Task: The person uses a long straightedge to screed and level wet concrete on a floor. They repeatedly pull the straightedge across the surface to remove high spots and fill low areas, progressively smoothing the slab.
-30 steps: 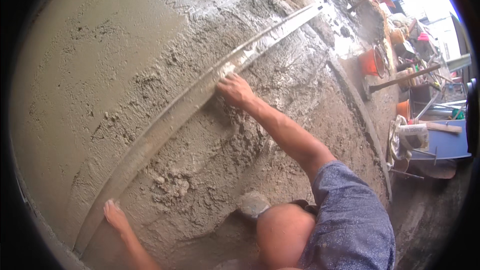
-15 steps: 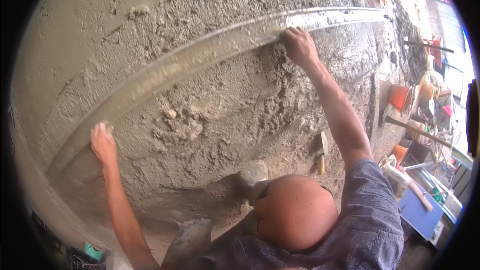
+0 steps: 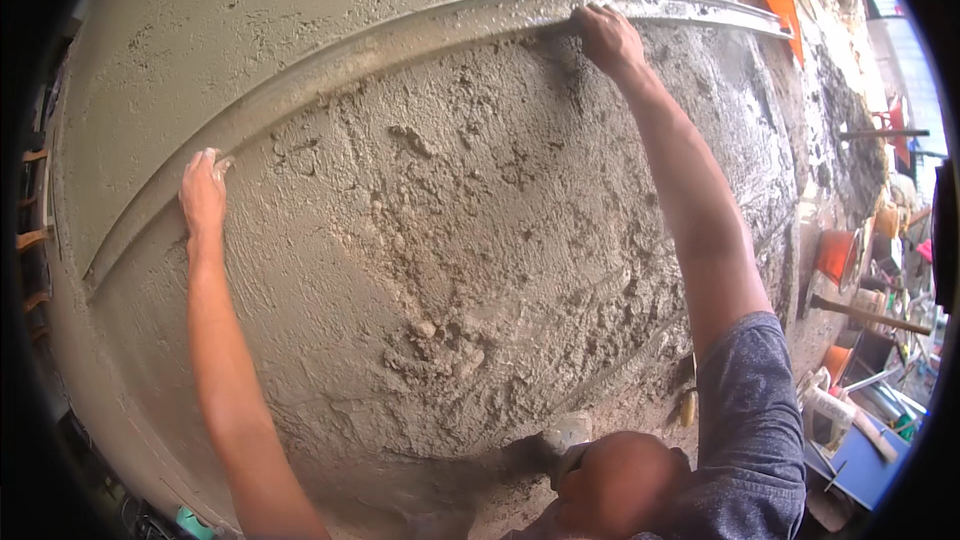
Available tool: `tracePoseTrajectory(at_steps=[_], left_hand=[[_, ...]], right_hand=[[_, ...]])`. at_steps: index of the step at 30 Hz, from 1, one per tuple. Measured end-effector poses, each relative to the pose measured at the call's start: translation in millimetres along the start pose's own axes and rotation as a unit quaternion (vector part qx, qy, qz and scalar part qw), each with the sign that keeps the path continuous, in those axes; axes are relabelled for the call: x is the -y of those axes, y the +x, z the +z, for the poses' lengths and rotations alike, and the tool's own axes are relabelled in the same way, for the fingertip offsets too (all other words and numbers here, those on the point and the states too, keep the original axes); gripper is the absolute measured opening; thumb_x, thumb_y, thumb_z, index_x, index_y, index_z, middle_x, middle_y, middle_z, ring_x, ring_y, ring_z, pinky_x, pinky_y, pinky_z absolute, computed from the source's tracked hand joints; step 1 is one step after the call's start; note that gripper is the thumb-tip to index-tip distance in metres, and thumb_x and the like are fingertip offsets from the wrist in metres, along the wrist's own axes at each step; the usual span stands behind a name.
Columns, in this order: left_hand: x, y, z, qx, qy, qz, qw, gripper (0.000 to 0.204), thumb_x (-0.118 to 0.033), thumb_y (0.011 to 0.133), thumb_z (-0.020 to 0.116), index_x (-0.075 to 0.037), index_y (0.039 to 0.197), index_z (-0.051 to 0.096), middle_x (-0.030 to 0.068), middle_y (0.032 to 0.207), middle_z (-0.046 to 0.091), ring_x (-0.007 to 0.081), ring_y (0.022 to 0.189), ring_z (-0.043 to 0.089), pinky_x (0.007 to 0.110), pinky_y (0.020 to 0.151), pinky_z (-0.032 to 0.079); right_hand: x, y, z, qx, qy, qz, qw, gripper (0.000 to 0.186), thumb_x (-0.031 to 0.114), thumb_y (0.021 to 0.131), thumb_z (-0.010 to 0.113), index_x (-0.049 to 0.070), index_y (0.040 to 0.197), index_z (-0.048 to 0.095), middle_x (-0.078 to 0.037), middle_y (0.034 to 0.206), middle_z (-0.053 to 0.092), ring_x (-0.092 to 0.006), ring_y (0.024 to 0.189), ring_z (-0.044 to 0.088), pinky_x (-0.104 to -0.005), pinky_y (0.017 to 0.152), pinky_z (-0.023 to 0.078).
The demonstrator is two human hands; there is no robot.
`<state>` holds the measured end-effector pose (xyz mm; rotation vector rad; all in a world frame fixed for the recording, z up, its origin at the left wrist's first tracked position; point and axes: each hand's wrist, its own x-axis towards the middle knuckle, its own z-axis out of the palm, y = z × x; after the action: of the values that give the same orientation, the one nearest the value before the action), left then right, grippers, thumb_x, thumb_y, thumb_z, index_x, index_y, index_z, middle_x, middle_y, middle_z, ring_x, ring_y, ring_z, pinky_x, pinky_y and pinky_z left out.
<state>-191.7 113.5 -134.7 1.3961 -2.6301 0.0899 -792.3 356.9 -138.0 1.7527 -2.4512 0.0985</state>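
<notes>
A long metal screed bar (image 3: 350,55) lies across grey wet cement (image 3: 500,160), appearing curved in the fisheye picture. My left hand (image 3: 204,198) is closed on its near edge, towards the left end, with cement on the fingers. Further right, my right hand (image 3: 608,37) grips the same edge, knuckles up, arm stretched far forward. Beyond the bar the cement looks mostly smooth; on my side it is rough, with loose clumps (image 3: 435,345) in the middle. A trowel's yellowish handle (image 3: 688,407) shows beside my right upper arm; its blade is hidden.
My bare knee (image 3: 630,475) and a cement-covered boot (image 3: 568,432) are at the lower edge. An orange piece (image 3: 782,12) stands by the bar's right end. Along the right lie an orange bucket (image 3: 835,258), a wooden handle (image 3: 870,315) and a blue board (image 3: 875,460).
The screed bar has moved farther away from me, with both hands still gripping it. More rough cement shows on the near side. The view has shifted, and my arm now covers most of the trowel.
</notes>
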Motion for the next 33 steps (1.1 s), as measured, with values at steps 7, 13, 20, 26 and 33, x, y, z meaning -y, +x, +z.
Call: tracePoseTrajectory(at_steps=[7,13,20,26,33], left_hand=[[23,11,-9,0.070,0.087,-0.039,0.993,0.025,-0.014,0.099,0.057,-0.002,0.120,0.063,0.0167,0.117,0.066,0.0334,0.107,0.064,0.045,0.092,0.052],[-2,-36,-3,0.095,0.040,0.008,0.995,0.026,-0.008,0.096,0.060,-0.004,0.121,0.063,0.0138,0.113,0.065,0.0303,0.109,0.062,0.045,0.096,0.050],[-9,-45,-3,0.071,0.016,-0.056,0.996,0.024,-0.006,0.095,0.061,-0.002,0.118,0.066,0.0142,0.112,0.069,0.0349,0.108,0.064,0.043,0.095,0.051],[11,-39,-33,0.127,0.014,0.042,0.991,0.031,-0.001,0.088,0.062,-0.004,0.119,0.065,0.0167,0.118,0.065,0.0377,0.107,0.062,0.045,0.090,0.051],[-5,-146,-18,0.019,-0.022,-0.028,0.999,0.021,-0.011,0.088,0.068,-0.005,0.108,0.071,0.0146,0.106,0.071,0.0331,0.098,0.066,0.043,0.087,0.053]], right_hand=[[27,42,3,0.077,0.019,-0.048,0.996,0.023,0.002,0.097,0.050,0.016,0.107,0.065,-0.007,0.099,0.070,-0.0232,0.081,0.068,-0.0422,0.069,0.057],[-16,-54,9,0.003,-0.039,-0.079,0.996,0.024,-0.009,0.089,0.056,0.012,0.094,0.067,-0.003,0.097,0.071,-0.0171,0.088,0.066,-0.0306,0.086,0.055],[-17,-61,4,0.091,-0.030,-0.034,0.995,0.020,-0.002,0.095,0.057,0.013,0.097,0.070,0.000,0.091,0.069,-0.0106,0.074,0.060,-0.0246,0.065,0.054],[5,-81,-7,0.029,-0.041,-0.052,0.997,0.015,0.007,0.093,0.058,0.015,0.102,0.066,-0.001,0.094,0.069,-0.0168,0.087,0.065,-0.0355,0.073,0.054],[15,-134,-19,0.017,0.020,-0.080,0.996,0.007,0.008,0.093,0.058,0.009,0.098,0.063,-0.013,0.095,0.065,-0.0368,0.092,0.060,-0.0478,0.080,0.049]])
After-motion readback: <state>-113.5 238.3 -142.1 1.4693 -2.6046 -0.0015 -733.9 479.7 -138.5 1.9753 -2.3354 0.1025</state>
